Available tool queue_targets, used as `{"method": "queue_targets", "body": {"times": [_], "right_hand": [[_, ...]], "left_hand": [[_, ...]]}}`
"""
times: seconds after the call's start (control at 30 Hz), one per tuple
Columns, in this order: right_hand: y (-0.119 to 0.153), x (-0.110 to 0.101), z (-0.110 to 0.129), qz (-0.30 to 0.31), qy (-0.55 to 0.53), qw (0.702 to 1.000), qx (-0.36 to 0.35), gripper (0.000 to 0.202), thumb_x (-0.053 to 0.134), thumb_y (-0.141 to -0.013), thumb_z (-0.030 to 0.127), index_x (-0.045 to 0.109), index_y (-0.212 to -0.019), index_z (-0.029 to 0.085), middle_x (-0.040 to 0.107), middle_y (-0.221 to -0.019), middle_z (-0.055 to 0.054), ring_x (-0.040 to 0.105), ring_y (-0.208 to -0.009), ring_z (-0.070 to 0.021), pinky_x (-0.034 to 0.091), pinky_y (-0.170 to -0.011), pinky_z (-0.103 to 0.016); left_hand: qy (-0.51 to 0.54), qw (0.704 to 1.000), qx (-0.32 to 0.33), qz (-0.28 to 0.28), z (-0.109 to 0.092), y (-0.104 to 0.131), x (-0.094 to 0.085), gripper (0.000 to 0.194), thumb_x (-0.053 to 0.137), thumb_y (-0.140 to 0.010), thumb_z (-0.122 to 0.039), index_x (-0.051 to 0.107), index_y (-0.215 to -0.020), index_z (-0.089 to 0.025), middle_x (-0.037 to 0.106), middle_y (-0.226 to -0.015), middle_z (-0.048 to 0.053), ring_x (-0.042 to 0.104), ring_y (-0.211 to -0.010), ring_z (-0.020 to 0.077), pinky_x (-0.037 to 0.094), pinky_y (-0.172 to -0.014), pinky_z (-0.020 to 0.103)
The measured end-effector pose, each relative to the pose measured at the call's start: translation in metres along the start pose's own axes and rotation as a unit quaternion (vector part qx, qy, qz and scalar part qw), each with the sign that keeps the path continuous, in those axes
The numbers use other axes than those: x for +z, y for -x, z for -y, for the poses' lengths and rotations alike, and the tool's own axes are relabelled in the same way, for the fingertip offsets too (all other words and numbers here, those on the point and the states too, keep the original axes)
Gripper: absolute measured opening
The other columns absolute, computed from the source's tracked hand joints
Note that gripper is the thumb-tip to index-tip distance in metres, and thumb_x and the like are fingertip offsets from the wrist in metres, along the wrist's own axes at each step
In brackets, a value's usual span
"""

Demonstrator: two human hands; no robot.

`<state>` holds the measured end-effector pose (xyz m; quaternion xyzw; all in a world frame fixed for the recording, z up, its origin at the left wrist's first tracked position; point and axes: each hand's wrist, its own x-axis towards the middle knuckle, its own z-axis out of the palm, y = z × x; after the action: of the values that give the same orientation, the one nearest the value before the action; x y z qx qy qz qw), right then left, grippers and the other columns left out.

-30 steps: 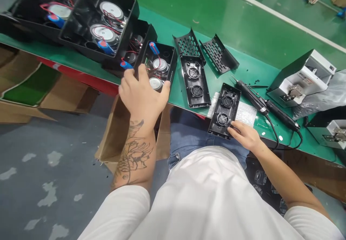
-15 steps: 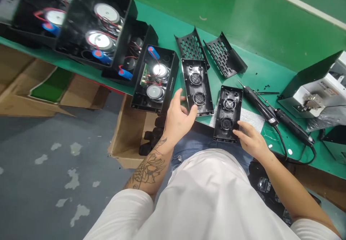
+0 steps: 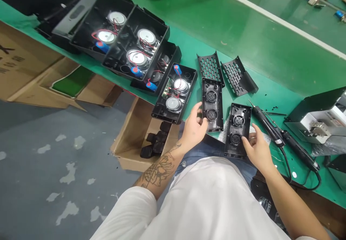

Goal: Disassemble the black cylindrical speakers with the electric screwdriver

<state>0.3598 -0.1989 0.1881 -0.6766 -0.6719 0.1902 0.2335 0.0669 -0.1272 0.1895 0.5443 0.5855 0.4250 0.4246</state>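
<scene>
Two black plastic speaker housings lie side by side with their hollow insides up, each with two round grilles. My left hand (image 3: 194, 125) is at the left housing (image 3: 212, 105), its thumb over the near left edge and its fingers curled along the side. At the right housing (image 3: 237, 130), my right hand (image 3: 257, 149) has its thumb on the right rim and its fingers outside that edge. The right housing's near end reaches past the bench edge. Behind them stand two curved black perforated covers, the left cover (image 3: 209, 65) and the right cover (image 3: 238, 74).
To the left is an opened speaker (image 3: 164, 104) with drivers and a blue battery, beside stacked larger speaker boxes (image 3: 123, 52). Electric screwdrivers (image 3: 266, 126) and a metal-fronted machine (image 3: 321, 121) stand right. A cardboard box (image 3: 132, 139) with black parts sits below the bench.
The view has shifted, so the bench items appear lower and further right. My left thumb has come over the left housing's edge; my right thumb now rests on the right housing's rim.
</scene>
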Motion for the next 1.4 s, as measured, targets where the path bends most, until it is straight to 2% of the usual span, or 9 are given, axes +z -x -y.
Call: {"method": "queue_targets", "body": {"times": [0.13,0.37,0.47,0.6,0.77,0.87,1.03,1.23,1.4], "right_hand": [[-0.007,-0.008,0.005,0.025,-0.028,0.998,0.046,0.08,0.043,-0.108,0.064,0.048,-0.162,0.004,0.066,-0.102,-0.011,0.055,-0.063,-0.0047,0.044,-0.057,-0.016],[-0.009,-0.022,0.0,-0.016,-0.022,0.998,0.061,0.083,0.048,-0.101,0.066,0.056,-0.154,0.002,0.064,-0.104,-0.015,0.058,-0.072,-0.0075,0.048,-0.063,-0.019],[-0.008,-0.023,0.002,-0.018,-0.022,0.997,0.068,0.084,0.05,-0.101,0.067,0.056,-0.155,0.003,0.064,-0.104,-0.015,0.058,-0.073,-0.0071,0.048,-0.064,-0.018],[-0.006,-0.016,0.006,-0.008,-0.043,0.996,0.075,0.089,0.049,-0.101,0.069,0.05,-0.16,0.003,0.063,-0.108,-0.015,0.052,-0.066,-0.0044,0.041,-0.057,-0.017],[-0.004,-0.006,0.011,0.026,-0.074,0.993,0.086,0.088,0.047,-0.104,0.067,0.041,-0.167,0.006,0.063,-0.114,-0.014,0.044,-0.062,-0.001,0.034,-0.053,-0.016],[-0.004,-0.002,0.014,0.038,-0.088,0.991,0.095,0.092,0.046,-0.104,0.069,0.037,-0.171,0.006,0.062,-0.117,-0.014,0.041,-0.062,-0.0002,0.033,-0.052,-0.016],[-0.007,0.003,0.016,0.053,-0.114,0.986,0.106,0.091,0.05,-0.104,0.068,0.037,-0.173,0.009,0.062,-0.122,-0.015,0.043,-0.062,-0.0003,0.037,-0.053,-0.016],[-0.01,0.005,0.019,0.054,-0.163,0.978,0.122,0.108,0.036,-0.105,0.09,0.039,-0.172,0.006,0.066,-0.117,-0.016,0.052,-0.06,-0.0048,0.046,-0.052,-0.019],[-0.018,0.001,0.025,0.056,-0.145,0.98,0.122,0.124,0.041,-0.097,0.1,0.042,-0.172,0.001,0.066,-0.123,-0.019,0.052,-0.062,-0.0052,0.043,-0.053,-0.02]], "left_hand": [[0.049,0.999,0.016,-0.006,0.01,0.009,-0.002,0.067,0.067,-0.094,-0.023,0.052,-0.16,-0.022,0.077,-0.133,0.012,0.067,-0.066,0.0068,0.056,-0.067,0.022],[0.17,0.985,-0.007,0.012,0.026,0.026,-0.001,0.067,0.07,-0.097,-0.032,0.05,-0.161,-0.024,0.07,-0.14,0.015,0.075,-0.086,0.0128,0.062,-0.073,0.022],[0.212,0.977,0.001,0.008,0.03,0.034,0.004,0.066,0.072,-0.098,-0.037,0.051,-0.158,-0.023,0.071,-0.135,0.015,0.074,-0.092,0.0154,0.062,-0.072,0.022],[0.229,0.973,0.022,0.008,0.033,0.042,0.013,0.065,0.075,-0.1,-0.045,0.052,-0.156,-0.022,0.072,-0.134,0.016,0.074,-0.094,0.0159,0.063,-0.074,0.023],[0.22,0.974,0.017,0.044,0.029,0.049,0.022,0.068,0.073,-0.103,-0.051,0.049,-0.159,-0.023,0.071,-0.14,0.017,0.076,-0.093,0.0145,0.067,-0.082,0.026],[0.224,0.972,0.021,0.06,0.026,0.054,0.026,0.066,0.072,-0.104,-0.048,0.049,-0.16,-0.023,0.07,-0.142,0.017,0.077,-0.096,0.0146,0.067,-0.084,0.026],[0.196,0.978,0.005,0.07,0.024,0.06,0.037,0.062,0.069,-0.104,-0.04,0.051,-0.161,-0.025,0.069,-0.142,0.015,0.074,-0.092,0.0148,0.065,-0.077,0.025],[0.109,0.988,0.042,0.097,0.016,0.06,0.048,0.062,0.056,-0.106,-0.031,0.04,-0.165,-0.023,0.067,-0.144,0.016,0.068,-0.079,0.0131,0.066,-0.08,0.032],[0.005,0.989,0.098,0.108,0.005,0.053,0.048,0.065,0.053,-0.105,-0.032,0.036,-0.165,-0.013,0.065,-0.143,0.022,0.074,-0.108,0.0266,0.066,-0.103,0.048]]}}
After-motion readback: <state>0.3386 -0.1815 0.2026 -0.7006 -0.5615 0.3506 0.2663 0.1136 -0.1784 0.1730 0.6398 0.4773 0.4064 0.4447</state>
